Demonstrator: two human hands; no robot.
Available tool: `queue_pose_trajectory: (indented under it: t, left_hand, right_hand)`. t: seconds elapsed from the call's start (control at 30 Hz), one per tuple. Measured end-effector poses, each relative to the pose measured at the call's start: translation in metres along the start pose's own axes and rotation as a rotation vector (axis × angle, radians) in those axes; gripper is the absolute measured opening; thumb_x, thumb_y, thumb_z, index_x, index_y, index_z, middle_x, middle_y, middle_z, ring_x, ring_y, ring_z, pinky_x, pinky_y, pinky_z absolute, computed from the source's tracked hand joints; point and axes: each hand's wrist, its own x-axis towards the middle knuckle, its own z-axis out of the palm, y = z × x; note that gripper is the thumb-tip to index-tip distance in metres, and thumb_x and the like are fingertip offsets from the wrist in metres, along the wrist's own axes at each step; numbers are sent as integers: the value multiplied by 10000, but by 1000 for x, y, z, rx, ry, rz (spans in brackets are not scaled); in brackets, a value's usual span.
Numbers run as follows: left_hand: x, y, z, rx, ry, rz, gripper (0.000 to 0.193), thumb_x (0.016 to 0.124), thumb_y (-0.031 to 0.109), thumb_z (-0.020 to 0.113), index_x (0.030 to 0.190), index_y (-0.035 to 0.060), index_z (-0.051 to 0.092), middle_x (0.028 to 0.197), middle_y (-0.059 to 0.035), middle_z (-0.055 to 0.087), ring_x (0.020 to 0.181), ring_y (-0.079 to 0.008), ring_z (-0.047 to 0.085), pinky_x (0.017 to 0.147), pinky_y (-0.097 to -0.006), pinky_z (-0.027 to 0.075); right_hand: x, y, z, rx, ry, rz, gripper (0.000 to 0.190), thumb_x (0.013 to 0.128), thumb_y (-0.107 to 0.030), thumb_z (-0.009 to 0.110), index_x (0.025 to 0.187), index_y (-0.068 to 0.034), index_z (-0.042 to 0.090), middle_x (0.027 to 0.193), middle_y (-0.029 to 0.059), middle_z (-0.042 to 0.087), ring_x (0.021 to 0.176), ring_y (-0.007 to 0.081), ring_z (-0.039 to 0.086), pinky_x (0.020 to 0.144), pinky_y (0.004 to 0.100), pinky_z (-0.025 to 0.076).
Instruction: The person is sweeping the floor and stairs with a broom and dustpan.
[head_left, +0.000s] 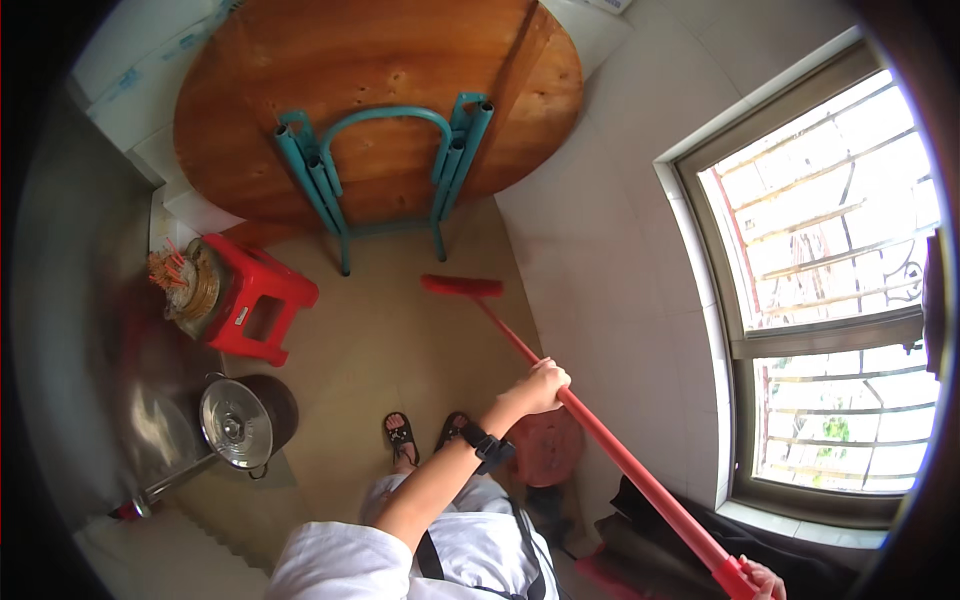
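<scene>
A long red pole (630, 461) runs slantwise from the lower right up to a narrow red broom or mop head (461, 285) on the tan floor. My left hand (536, 386) is wrapped around the middle of this pole, with a black strapped device on the wrist. Near the picture's bottom edge, my right hand (761, 579) grips the pole's upper end and is partly cut off. The head lies in front of my sandalled feet, near the tiled wall (615, 300).
A folded round wooden table (390, 67) with teal legs leans ahead. On the left, a red plastic stool (262, 300) bears a pot of incense sticks (184, 281); a lidded metal pot (236, 424) stands nearer. A reddish stool (551, 448) and barred window (832, 285) are right.
</scene>
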Motion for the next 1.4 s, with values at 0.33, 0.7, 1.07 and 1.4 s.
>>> queue_pose_trajectory:
  t: [0.33, 0.7, 1.07, 1.4]
  left_hand:
    - [-41, -140, -66, 195, 105, -96, 139, 556, 42, 648, 561, 73, 513, 624, -96, 552, 686, -291, 551, 808, -404, 403]
    - [-77, -289, -34, 411, -163, -286, 138, 581, 23, 647, 589, 57, 513, 787, -110, 526, 890, -291, 505, 1015, -399, 330]
    - [-88, -180, 32, 306, -172, -12, 153, 519, 160, 653, 506, 138, 502, 578, -76, 524, 627, -287, 503, 640, -373, 407]
    - [-105, -23, 63, 71, -47, -170, 135, 577, 72, 643, 598, 59, 510, 674, -98, 537, 732, -286, 515, 672, -400, 447]
  right_hand:
    - [21, 105, 80, 158, -399, -86, 194, 789, -98, 631, 862, 81, 605, 922, 253, 620, 889, 333, 616, 837, 413, 466]
    - [-63, 260, 179, 141, -282, 86, 157, 806, 11, 544, 921, 97, 608, 938, 203, 635, 881, 267, 625, 821, 340, 475]
    - [-8, 130, 64, 24, -279, 137, 128, 798, 13, 542, 835, 93, 634, 816, 167, 657, 797, 237, 649, 771, 311, 488]
    - [5, 56, -22, 32, -120, 93, 183, 831, -62, 530, 786, 109, 579, 780, 237, 625, 735, 303, 635, 750, 386, 508]
